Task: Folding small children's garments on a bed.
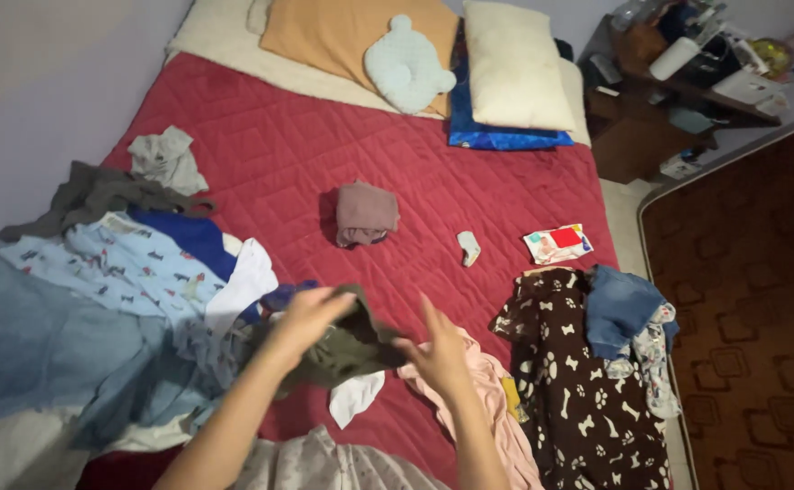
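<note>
While held: one olive garment (pixel 343 349)
</note>
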